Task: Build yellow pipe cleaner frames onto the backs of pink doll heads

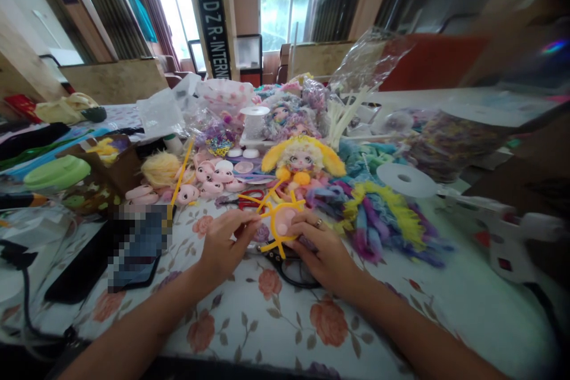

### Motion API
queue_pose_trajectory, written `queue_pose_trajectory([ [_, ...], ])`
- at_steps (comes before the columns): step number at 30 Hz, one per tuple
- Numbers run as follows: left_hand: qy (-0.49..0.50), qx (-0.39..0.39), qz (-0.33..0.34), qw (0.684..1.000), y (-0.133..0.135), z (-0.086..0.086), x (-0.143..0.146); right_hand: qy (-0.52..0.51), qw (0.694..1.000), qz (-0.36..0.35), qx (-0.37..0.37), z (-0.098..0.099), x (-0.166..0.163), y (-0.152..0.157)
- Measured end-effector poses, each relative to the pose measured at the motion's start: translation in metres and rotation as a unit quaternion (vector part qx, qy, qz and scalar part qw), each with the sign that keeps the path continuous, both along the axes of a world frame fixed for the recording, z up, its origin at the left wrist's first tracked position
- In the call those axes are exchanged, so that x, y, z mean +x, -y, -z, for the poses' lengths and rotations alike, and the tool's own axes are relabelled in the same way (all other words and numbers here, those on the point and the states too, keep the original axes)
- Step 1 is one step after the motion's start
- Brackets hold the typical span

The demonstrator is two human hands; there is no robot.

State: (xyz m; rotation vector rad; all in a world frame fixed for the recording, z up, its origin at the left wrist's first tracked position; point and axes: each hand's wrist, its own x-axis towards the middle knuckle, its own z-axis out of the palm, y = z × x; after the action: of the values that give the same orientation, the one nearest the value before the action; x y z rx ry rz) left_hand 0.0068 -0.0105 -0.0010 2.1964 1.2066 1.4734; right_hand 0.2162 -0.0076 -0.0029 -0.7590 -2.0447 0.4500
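Note:
A pale pink rounded piece [285,221], wrapped with bent yellow pipe cleaners [272,231], is held up over the table. My right hand [318,243], with a ring on one finger, grips its right side. My left hand [229,238] has thumb and forefinger pinched together at the end of a yellow strand on the left. Beneath them lies a black-handled tool [296,279], partly hidden by my right hand. Just behind are red-handled scissors [252,199] and a doll with yellow ears [303,160].
Pink doll faces [214,173] lie left of the doll. Multicoloured fluffy yarn [383,219], a white spool [406,179] and a white glue gun [507,246] are on the right. A phone [142,249] and a green-lidded container [57,173] are at left. Plastic bags fill the back.

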Motion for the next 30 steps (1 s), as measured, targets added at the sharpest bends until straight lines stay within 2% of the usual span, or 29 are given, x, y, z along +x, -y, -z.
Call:
queue_pose_trajectory([
  [2,-0.054,0.114,0.022,0.992,-0.002,-0.002,-0.001,0.001,1.0,-0.004,-0.018,-0.002,0.0,0.0],
  [5,-0.119,0.16,0.084,0.976,-0.005,-0.002,-0.001,0.003,0.999,-0.016,-0.046,-0.004,0.0,0.002],
  [10,-0.137,0.144,0.141,0.97,-0.005,0.0,0.003,0.001,0.994,-0.049,-0.097,-0.006,0.0,0.004],
  [17,-0.124,0.155,0.167,0.966,-0.005,-0.004,0.006,-0.029,0.985,-0.058,-0.159,-0.006,-0.001,0.004],
  [22,-0.095,0.108,0.213,0.966,-0.005,-0.005,0.005,-0.051,0.979,-0.082,-0.18,-0.004,-0.002,0.005],
  [30,-0.093,0.039,0.187,0.977,-0.001,0.0,0.009,-0.039,0.978,-0.103,-0.18,-0.005,-0.003,0.008],
])
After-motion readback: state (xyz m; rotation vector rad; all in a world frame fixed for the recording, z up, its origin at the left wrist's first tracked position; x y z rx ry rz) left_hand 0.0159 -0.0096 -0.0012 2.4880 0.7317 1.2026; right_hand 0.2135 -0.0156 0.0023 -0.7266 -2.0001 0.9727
